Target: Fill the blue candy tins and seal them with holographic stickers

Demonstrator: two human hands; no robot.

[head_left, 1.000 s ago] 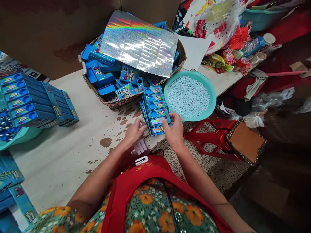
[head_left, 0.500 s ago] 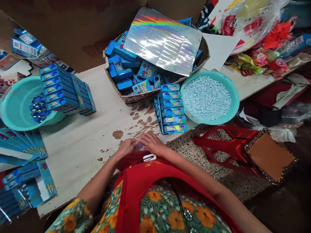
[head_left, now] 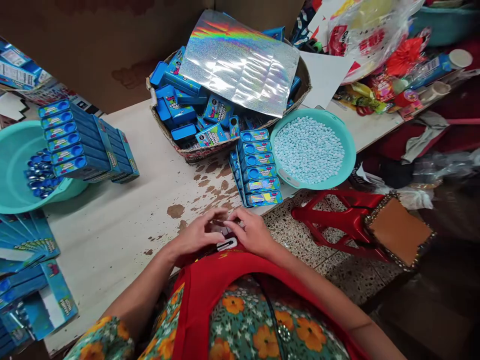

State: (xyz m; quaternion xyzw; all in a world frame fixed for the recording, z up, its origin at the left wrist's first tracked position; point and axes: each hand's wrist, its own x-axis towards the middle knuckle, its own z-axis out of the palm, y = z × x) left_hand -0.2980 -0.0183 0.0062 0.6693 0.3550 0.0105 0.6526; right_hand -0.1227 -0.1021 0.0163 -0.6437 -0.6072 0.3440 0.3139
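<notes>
In the head view, my left hand (head_left: 197, 232) and my right hand (head_left: 252, 231) meet at the table's front edge, close to the red apron (head_left: 210, 280). Their fingers are bent and pinched together around something small and greyish that I cannot make out. Just below the fingertips lies a white oval clip-like piece (head_left: 227, 244) with a dark slot, against the apron. Nearest to my right hand stands a stack of blue candy boxes (head_left: 260, 167), some with shiny strips on their ends.
A basket (head_left: 202, 154) of loose blue boxes carries a holographic sheet (head_left: 240, 62). Right of it sits a turquoise basin (head_left: 350, 155) of pale blue candies. Another basin (head_left: 11, 150), stacked boxes (head_left: 90, 145) and flat cartons (head_left: 26, 240) lie left. A red stool (head_left: 337, 215) stands at right.
My hands have risen from lying low over a purplish item; the fingers are now bent and drawn together. The white piece shows just below them. The view has shifted slightly right.
</notes>
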